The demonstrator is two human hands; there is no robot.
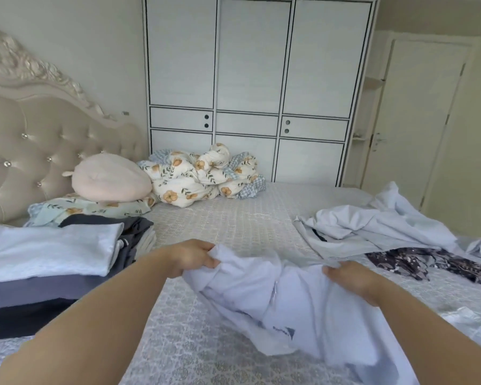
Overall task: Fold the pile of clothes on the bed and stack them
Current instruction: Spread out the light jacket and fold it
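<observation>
A pale blue-white garment [283, 307] hangs crumpled over the grey patterned bed [233, 226] in front of me. My left hand [192, 257] grips its upper left edge. My right hand [350, 276] grips its upper right edge. A stack of folded clothes [47, 254], light blue on top with grey and dark layers below, sits at the left. Unfolded clothes lie at the right: a pale blue heap [372, 226] and a dark floral garment [428, 265].
A pink plush pillow [109, 177] and a bundled floral quilt [203, 176] lie at the head of the bed beside the tufted headboard [34, 151]. A white wardrobe [256, 87] stands behind, a door [417, 120] to the right.
</observation>
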